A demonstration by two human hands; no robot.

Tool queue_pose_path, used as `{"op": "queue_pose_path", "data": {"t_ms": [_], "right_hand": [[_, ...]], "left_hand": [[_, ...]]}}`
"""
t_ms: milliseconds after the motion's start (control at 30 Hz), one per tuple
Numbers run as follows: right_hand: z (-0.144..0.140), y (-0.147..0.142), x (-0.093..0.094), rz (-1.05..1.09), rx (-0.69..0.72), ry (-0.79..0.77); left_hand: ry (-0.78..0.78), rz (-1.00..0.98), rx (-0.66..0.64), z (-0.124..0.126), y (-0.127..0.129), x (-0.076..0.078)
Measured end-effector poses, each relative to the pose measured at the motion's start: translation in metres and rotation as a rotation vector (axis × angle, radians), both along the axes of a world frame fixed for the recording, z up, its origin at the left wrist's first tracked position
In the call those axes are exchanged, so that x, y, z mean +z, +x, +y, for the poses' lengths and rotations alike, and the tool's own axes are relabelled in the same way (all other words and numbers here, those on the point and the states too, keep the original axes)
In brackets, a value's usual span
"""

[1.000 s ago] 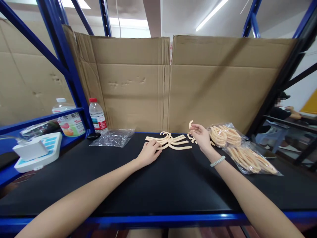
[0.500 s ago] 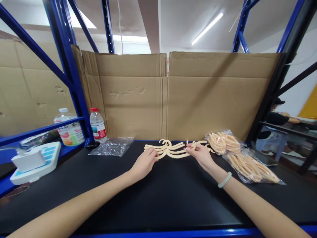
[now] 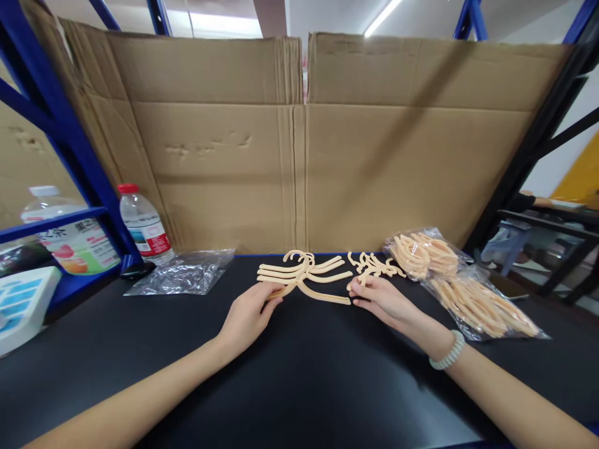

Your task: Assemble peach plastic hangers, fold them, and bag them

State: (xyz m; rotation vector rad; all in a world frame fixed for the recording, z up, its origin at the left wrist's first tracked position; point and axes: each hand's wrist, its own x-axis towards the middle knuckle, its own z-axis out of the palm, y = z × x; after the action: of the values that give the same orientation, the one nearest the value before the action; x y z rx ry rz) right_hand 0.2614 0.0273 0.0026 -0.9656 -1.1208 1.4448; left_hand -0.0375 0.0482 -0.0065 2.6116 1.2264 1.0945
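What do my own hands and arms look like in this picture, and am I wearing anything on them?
Your right hand is ungloved, with a bracelet of pale grey-green, rounded beads around the wrist. Your left hand is ungloved too, with nothing worn at the wrist. No sleeve shows on either side.

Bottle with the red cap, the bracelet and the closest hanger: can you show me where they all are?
Red-capped bottle (image 3: pixel 148 232): head view, on its label.
Bracelet (image 3: pixel 453 355): head view, on its beads.
Closest hanger (image 3: pixel 322 297): head view, on its bar toward the picture's right.
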Motion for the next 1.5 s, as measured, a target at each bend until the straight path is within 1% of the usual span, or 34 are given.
{"op": "queue_pose_path", "data": {"t_ms": [100,200,400,600,700,867,1067,1233,1367,1500], "right_hand": [[0.000,0.001,-0.003,0.077,0.053,-0.073],[-0.001,0.002,-0.001,0.107,0.059,-0.126],[-0.007,-0.003,0.006,0.013,0.102,-0.095],[-0.011,-0.006,0.007,0.033,0.189,-0.155],[-0.011,-0.005,0.006,0.044,0.178,-0.142],[-0.009,-0.002,0.005,0.046,0.115,-0.123],[-0.009,-0.003,0.004,0.052,0.149,-0.154],[-0.008,-0.003,0.002,0.073,0.111,-0.174],[-0.009,-0.004,0.003,0.076,0.111,-0.200],[-0.010,-0.006,0.004,0.043,0.086,-0.160]], "left_hand": [[-0.061,-0.015,0.006,-0.003,0.000,0.001],[-0.116,-0.036,-0.004,-0.006,0.000,0.003],[-0.170,-0.101,-0.032,-0.008,0.002,0.008],[-0.163,-0.139,-0.034,-0.007,0.003,0.008],[-0.172,-0.159,-0.028,-0.006,0.002,0.009],[-0.191,-0.162,-0.043,-0.005,0.002,0.011],[-0.198,-0.141,-0.050,-0.006,0.002,0.008],[-0.184,-0.129,-0.043,-0.008,0.003,0.009],[-0.181,-0.128,-0.058,-0.007,0.003,0.009],[-0.198,-0.138,-0.071,-0.007,0.002,0.008]]}}
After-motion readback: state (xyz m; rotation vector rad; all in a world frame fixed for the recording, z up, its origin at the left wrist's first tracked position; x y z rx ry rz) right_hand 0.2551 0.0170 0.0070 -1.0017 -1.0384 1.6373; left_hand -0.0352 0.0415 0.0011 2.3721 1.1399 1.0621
